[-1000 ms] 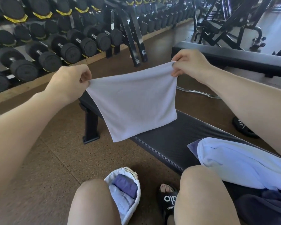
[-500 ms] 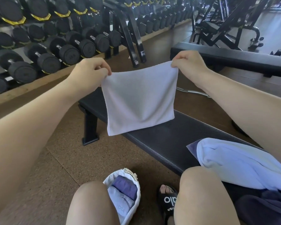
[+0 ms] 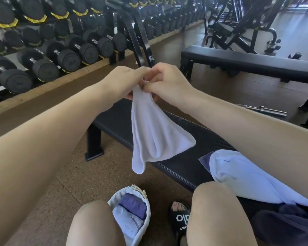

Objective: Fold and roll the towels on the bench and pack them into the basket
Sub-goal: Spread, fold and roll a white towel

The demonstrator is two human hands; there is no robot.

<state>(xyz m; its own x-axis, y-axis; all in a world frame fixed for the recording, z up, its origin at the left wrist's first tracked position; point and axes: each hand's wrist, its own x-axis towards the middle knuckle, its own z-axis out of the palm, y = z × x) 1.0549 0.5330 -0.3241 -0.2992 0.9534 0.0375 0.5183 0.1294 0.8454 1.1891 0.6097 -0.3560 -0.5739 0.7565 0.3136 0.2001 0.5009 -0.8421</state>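
A small white towel (image 3: 149,132) hangs folded in half above the black bench (image 3: 181,162). My left hand (image 3: 123,82) and my right hand (image 3: 165,80) meet at its top, each pinching an upper corner, so the cloth sags in a loop below them. Its lower end dangles past the bench's front edge. A pale blue towel (image 3: 247,176) lies bunched on the bench to the right, over a dark purple one (image 3: 205,157). On the floor between my knees stands the white basket (image 3: 146,226), holding a purple roll (image 3: 133,205) and a light blue roll (image 3: 126,222).
A dumbbell rack (image 3: 43,50) runs along the left and back. A second black bench (image 3: 247,64) stands at the right rear, with a barbell bar (image 3: 261,109) on the floor near it. My sandalled foot (image 3: 180,219) is beside the basket. Dark cloth (image 3: 283,226) lies at bottom right.
My hands have come together, bringing the towel's two top corners side by side. The towel, spread flat before, now hangs doubled over and lower.
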